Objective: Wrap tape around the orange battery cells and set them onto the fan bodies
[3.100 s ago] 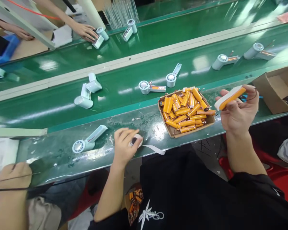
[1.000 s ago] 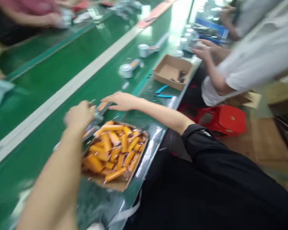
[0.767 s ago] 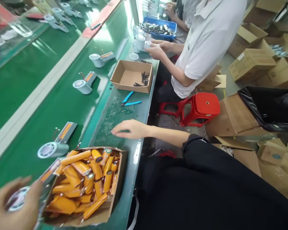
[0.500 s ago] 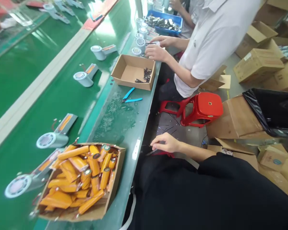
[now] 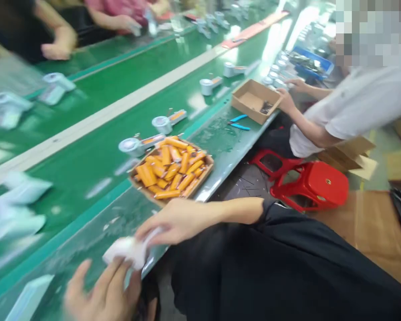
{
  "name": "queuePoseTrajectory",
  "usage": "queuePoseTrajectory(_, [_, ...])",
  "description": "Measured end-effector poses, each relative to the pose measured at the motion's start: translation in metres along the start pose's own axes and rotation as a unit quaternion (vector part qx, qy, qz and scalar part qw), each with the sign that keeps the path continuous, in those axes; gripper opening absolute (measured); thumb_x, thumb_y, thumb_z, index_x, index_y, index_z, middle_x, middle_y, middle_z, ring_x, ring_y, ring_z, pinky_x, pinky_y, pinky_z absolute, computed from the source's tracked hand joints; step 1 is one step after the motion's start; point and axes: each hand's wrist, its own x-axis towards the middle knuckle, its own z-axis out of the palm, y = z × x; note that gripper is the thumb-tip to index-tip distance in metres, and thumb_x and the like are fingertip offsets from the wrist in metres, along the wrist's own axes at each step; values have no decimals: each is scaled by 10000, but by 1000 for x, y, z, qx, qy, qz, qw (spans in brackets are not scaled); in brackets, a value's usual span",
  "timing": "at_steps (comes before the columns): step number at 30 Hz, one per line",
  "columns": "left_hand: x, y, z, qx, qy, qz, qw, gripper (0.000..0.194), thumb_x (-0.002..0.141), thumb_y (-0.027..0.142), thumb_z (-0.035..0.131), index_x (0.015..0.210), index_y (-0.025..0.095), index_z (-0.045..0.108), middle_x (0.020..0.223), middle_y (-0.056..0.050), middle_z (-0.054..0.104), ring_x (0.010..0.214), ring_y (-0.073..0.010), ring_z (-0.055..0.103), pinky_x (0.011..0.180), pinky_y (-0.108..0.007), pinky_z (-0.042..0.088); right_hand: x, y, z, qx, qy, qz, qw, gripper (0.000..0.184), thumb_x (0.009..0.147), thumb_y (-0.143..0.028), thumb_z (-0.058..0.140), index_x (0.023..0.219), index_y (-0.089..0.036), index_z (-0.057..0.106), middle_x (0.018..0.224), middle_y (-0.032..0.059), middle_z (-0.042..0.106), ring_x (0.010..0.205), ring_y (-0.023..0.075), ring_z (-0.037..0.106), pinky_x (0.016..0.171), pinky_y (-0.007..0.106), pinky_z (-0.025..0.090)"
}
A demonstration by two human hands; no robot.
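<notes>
My right hand [image 5: 177,220] reaches left along the near edge of the green bench [image 5: 87,236], its fingertips pinched on a white object [image 5: 127,250] too blurred to name. My left hand [image 5: 100,294] comes up from the bottom edge and its fingers meet the same white object from below. Just beyond my right hand stands a cardboard tray [image 5: 203,171] full of orange cylindrical batteries [image 5: 170,167].
Pale fan housings [image 5: 130,145] lie on the green conveyor belt [image 5: 96,151] behind the tray, with more farther along. Blue pliers [image 5: 239,122] and an open cardboard box [image 5: 250,113] lie to the right. A co-worker in a white shirt [image 5: 354,107] sits beyond a red stool [image 5: 307,183].
The view has swung back left and is motion-blurred. My right hand moved from my lap onto the bench edge and took the white object. My left hand has come back into view under it.
</notes>
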Motion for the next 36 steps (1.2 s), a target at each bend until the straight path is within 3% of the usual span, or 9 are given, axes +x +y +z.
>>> queuePoseTrajectory(3, [15,32,15,132,28,70,988,275,918,115,812,1161,218,738,1188,-124,854,1219,-335,787,1219,-622,583,-15,12,-5,-93,22,10,995,323,1045,-246,775,1356,-158,782,1254,63,865,953,130,843,899,184,603])
queuePoseTrajectory(5, [24,46,27,138,38,58,988,254,948,117,806,1178,161,707,1206,-174,838,1384,-375,708,1183,-601,610,-23,22,-3,-178,69,-29,981,310,1041,-249,778,1342,-180,801,1193,68,880,935,150,852,885,209,629])
queuePoseTrajectory(8, [25,54,38,116,36,8,993,261,981,163,795,1220,161,689,1215,-174,819,1627,-434,460,1096,-554,664,-34,31,0,-305,159,-126,931,269,1061,-153,690,1289,-199,824,1154,74,888,942,159,859,844,213,656])
queuePoseTrajectory(10, [22,53,41,106,44,-13,993,279,989,201,802,1238,171,681,1220,-164,807,1657,-441,404,1073,-539,676,-40,31,-3,-356,196,-198,892,322,1045,-100,679,1309,-227,812,1155,57,889,885,138,850,808,202,663])
queuePoseTrajectory(15, [18,41,43,111,99,-57,987,224,1037,238,760,1223,169,654,1212,-153,782,1511,-402,588,1186,-641,595,-43,23,-25,-383,132,-337,850,328,1023,-110,748,1329,-224,779,1190,68,885,728,109,796,760,222,676])
queuePoseTrajectory(23, [28,61,62,55,23,36,998,140,993,85,729,1098,170,692,1099,-94,803,1410,-377,667,1178,-579,639,-26,15,-34,-312,134,-271,901,209,1034,-94,726,1175,-219,817,1108,42,893,965,157,866,903,254,698])
queuePoseTrajectory(30, [31,61,66,29,10,15,999,255,973,77,742,1208,175,720,1107,-107,813,1419,-371,678,1182,-560,639,-27,27,-27,-355,158,-244,889,142,1072,-161,692,1017,-227,805,988,43,869,848,155,786,796,275,628])
queuePoseTrajectory(33, [13,43,63,63,51,-32,996,387,964,129,790,1341,156,706,1071,-131,818,1381,-398,716,1171,-589,633,-39,24,-34,-376,63,-173,908,201,1098,-190,659,1043,-269,835,1070,34,875,944,148,786,913,269,603])
queuePoseTrajectory(36, [-1,6,62,115,96,-56,987,692,873,150,867,1535,247,690,1131,-130,851,1444,-467,674,1117,-615,665,-47,16,-49,-326,-116,-95,933,113,1037,-268,796,1098,-336,862,1111,-4,878,1035,128,799,930,210,569])
